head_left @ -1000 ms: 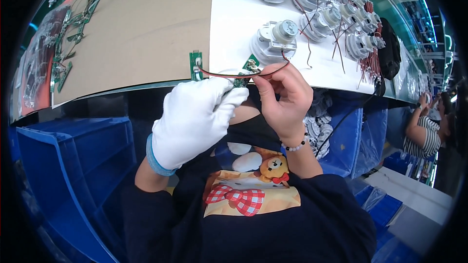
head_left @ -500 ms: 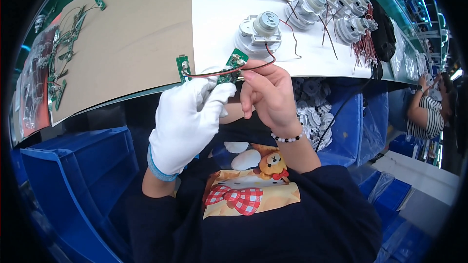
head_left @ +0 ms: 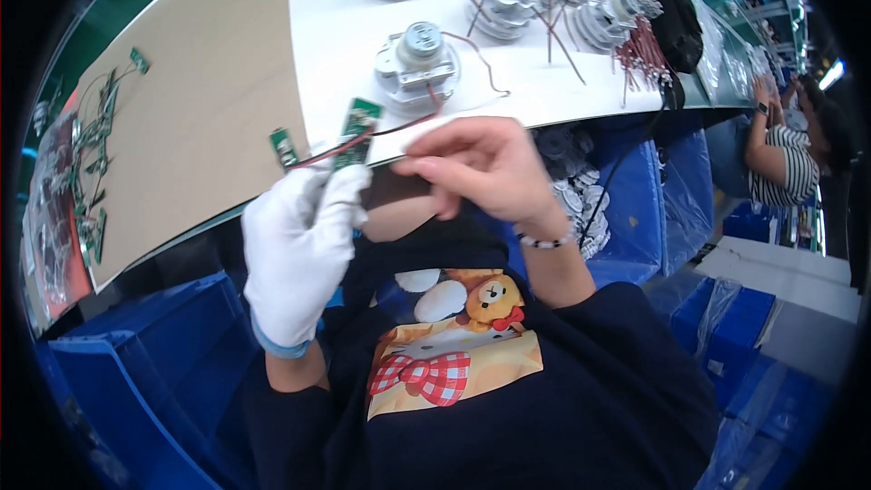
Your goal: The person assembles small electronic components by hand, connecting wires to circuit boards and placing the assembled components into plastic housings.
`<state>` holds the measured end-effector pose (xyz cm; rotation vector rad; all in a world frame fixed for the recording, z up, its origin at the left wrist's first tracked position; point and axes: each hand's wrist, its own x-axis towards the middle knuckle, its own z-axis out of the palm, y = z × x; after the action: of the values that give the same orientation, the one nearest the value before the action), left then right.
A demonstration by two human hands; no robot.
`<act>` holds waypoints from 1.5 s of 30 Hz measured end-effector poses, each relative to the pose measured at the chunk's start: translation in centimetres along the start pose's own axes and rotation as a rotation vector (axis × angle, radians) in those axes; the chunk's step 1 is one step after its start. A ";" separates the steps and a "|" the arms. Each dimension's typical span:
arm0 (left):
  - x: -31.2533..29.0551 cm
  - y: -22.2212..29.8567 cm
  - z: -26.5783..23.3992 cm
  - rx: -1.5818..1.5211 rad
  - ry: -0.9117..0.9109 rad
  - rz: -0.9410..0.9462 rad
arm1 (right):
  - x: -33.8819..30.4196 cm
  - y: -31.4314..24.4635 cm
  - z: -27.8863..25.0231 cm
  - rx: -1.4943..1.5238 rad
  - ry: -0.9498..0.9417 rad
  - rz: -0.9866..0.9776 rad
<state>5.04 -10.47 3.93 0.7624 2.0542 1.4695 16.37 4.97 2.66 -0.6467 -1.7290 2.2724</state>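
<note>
My left hand, in a white glove, is closed on a green circuit board near the table's front edge. A smaller green board sticks up beside the gloved fingers. Red and black wires run across both boards toward a white round motor unit standing just beyond. My right hand is bare, with a beaded bracelet. Its thumb and index finger are pinched together right of the board, below the wires; whatever lies between them is too blurred to make out.
Several similar motor units with loose wires stand at the back right, by a bundle of red wires. More green boards lie at the far left on brown board. Blue bins sit below the table; a co-worker is far right.
My right hand has drawn away from the board, to the right of it. The gloved hand still grips the board. The whole view has shifted, so the table things appear further left.
</note>
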 end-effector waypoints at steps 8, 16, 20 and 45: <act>0.8 0.3 -0.7 0.022 -0.065 -0.048 | 1.1 -0.6 -8.0 -1.247 0.274 -0.550; 0.5 -0.1 -0.3 0.146 -0.087 0.057 | 0.4 -4.0 -3.3 -0.283 -0.043 -0.057; 0.4 0.3 0.0 0.170 -0.065 0.084 | 1.9 -3.9 -0.4 0.009 -0.071 -0.120; -0.2 1.1 -0.3 0.424 -0.063 0.302 | 3.7 -2.9 -0.8 -0.314 -0.168 -0.424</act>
<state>5.14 -10.49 5.05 1.3162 2.3078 1.1405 13.20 8.08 4.45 -0.1159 -2.0871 1.8276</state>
